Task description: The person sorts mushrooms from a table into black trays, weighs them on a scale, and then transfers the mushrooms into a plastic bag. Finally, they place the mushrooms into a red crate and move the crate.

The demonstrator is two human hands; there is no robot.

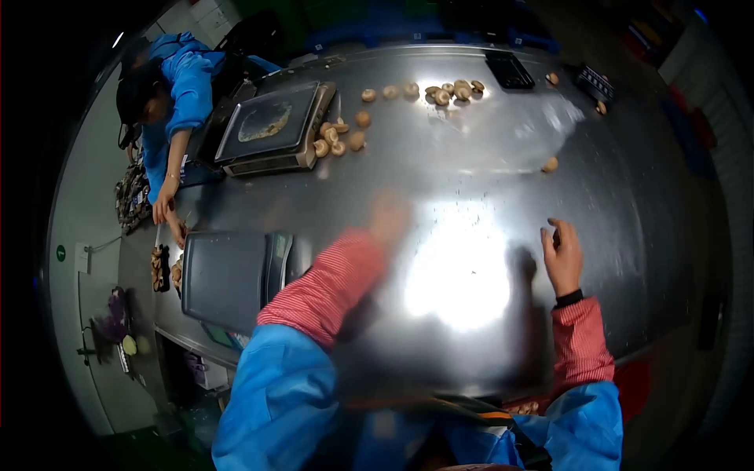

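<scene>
My left hand [390, 216] is over the middle of the steel table [471, 184], smeared by motion, so its fingers and anything in them cannot be made out. On the right, my right hand [563, 257] is low over the tabletop, with thumb and fingers apart and nothing between them. Beyond my left hand, several brown mushrooms [331, 143] lie beside a weighing scale [271, 122]. More mushrooms [459, 91] form a loose row and small heap near the far edge. A single mushroom [550, 164] rests beyond my right hand.
A second scale [224, 275] stands left of my left arm. Black trays [509, 71] [594, 83] lie at the far side. On the left, a co-worker in a blue smock [191, 78] reaches toward mushrooms packed in a dark tray [159, 268].
</scene>
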